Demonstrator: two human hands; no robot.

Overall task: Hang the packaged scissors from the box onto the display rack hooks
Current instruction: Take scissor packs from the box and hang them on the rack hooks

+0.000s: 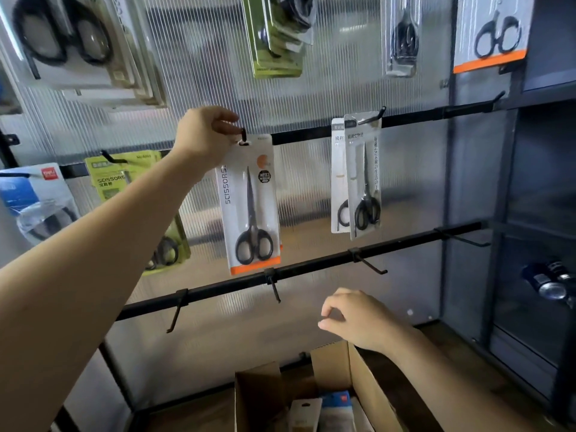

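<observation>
My left hand (205, 135) is raised to the middle rail and pinches the top of a white scissors pack with an orange bottom strip (251, 210). The pack's hang hole sits at the tip of a black hook (243, 134), and the pack hangs straight down. My right hand (358, 319) hovers above the open cardboard box (358, 378) with fingers loosely curled, holding nothing. Inside the box lie more packs (324, 411), white and blue, partly hidden by the flaps.
Two white scissors packs (358, 176) hang on the hook to the right. Green packs (137, 194) and a blue pack (34, 201) hang at left. Bare hooks (371, 266) jut from the lower rail (311, 269). More packs hang on the top row. Dark shelving stands at right.
</observation>
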